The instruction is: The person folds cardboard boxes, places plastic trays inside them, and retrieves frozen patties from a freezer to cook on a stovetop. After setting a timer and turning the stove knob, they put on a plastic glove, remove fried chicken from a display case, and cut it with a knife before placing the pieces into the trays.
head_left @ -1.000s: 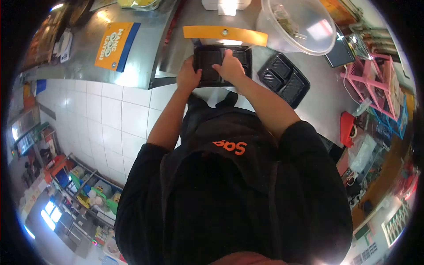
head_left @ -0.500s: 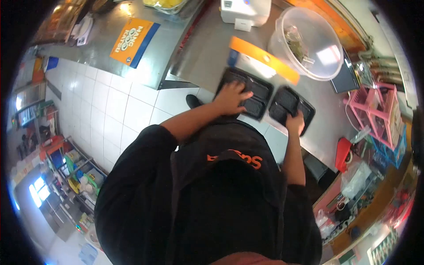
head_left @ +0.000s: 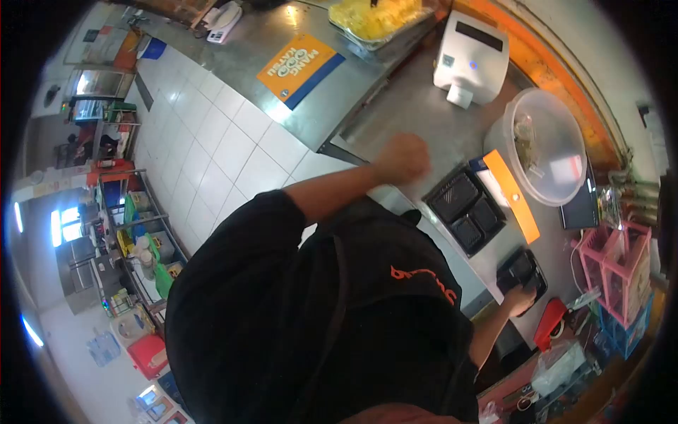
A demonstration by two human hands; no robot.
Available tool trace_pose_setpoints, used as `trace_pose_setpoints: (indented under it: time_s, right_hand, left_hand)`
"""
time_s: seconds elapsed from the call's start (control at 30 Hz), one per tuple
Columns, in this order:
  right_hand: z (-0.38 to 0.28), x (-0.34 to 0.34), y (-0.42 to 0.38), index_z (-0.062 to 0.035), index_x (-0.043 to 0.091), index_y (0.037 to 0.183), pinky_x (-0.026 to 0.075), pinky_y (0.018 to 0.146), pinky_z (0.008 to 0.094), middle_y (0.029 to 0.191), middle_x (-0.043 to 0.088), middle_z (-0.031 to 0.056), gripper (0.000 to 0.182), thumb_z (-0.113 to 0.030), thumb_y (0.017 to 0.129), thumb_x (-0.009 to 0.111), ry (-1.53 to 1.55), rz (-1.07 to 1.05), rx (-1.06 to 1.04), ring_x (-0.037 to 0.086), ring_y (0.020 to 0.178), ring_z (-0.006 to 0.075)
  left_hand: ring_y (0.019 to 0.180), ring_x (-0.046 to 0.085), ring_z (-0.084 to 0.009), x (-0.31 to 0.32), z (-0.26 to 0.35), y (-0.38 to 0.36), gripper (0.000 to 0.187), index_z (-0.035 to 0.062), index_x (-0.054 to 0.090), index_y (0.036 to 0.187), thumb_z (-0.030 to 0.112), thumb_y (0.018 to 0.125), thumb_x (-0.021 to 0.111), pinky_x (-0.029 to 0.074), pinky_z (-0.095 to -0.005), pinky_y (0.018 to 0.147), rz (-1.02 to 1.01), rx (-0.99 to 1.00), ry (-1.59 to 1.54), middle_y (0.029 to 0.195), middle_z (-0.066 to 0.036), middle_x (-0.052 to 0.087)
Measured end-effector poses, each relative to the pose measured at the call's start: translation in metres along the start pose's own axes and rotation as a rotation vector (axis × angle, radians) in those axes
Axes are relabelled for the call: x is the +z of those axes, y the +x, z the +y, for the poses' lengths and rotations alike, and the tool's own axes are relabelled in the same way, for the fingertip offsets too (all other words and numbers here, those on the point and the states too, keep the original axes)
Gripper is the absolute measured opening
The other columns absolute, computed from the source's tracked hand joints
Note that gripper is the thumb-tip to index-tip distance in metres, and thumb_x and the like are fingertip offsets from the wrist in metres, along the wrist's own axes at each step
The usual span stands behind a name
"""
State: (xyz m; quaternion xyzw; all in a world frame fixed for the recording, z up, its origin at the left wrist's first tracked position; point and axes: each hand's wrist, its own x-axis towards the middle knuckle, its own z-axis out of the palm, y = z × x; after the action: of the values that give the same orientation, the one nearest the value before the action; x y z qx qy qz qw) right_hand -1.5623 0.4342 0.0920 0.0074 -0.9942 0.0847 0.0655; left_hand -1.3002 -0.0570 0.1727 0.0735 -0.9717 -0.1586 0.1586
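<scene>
A black compartment tray (head_left: pixel 466 210) lies on the steel counter (head_left: pixel 395 116) beside an orange and blue card sleeve (head_left: pixel 512 198). Up and to the left of that tray is my left hand (head_left: pixel 406 159), raised off it, blurred, its fingers looking curled but not clear. My right hand (head_left: pixel 521 302) grips the near edge of a second black tray (head_left: pixel 522 272) at the counter's right part. The fingertips of the right hand are partly hidden.
A clear round tub (head_left: pixel 547 145) and a white label printer (head_left: pixel 472 60) stand at the back. On the left counter are a flat orange packet (head_left: pixel 299 71) and a foil tray of yellow food (head_left: pixel 378 20). A pink rack (head_left: pixel 614 265) stands at the right.
My view has turned and things sit differently in it. My left hand has let go of the larger tray and lifted away from it. My right hand remains at the other tray.
</scene>
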Motion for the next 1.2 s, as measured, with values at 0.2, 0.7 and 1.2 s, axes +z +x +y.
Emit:
trace_pose_setpoints:
  time_s: [0.2,0.7,1.2]
  right_hand:
    - [-0.091,-0.054,-0.051,0.0015,0.060,0.115,0.052,0.079,0.0377,0.100,0.061,0.0153,0.036,-0.003,0.080,0.065,0.493,0.332,-0.169,0.062,0.091,0.0283]
    - [-0.370,-0.099,-0.176,0.0009,0.060,0.107,0.047,0.070,0.0356,0.093,0.057,0.0147,0.032,0.004,0.076,0.064,0.848,-0.028,-0.950,0.056,0.078,0.0265]
    - [-0.533,0.017,-0.337,-0.0004,0.060,0.113,0.053,0.076,0.0306,0.096,0.065,0.0054,0.020,-0.012,0.097,0.057,1.171,-1.142,-0.020,0.063,0.083,0.0140]
  left_hand:
    - [0.121,0.049,-0.0319,-0.089,-0.195,-0.088,0.050,0.0062,0.059,0.124,0.036,0.084,0.064,0.041,-0.0481,0.098,0.378,-0.906,0.564,0.134,-0.014,0.053]
    - [0.130,0.045,-0.0315,-0.158,-0.290,-0.140,0.066,0.0071,0.060,0.123,0.056,0.080,0.068,0.039,-0.0518,0.103,-0.224,-0.847,0.396,0.136,-0.015,0.051]
    - [0.131,0.032,-0.0389,-0.113,-0.160,-0.180,0.098,0.0118,0.042,0.139,0.064,0.065,0.077,0.027,-0.0564,0.103,-0.115,-0.590,0.003,0.138,-0.018,0.038]
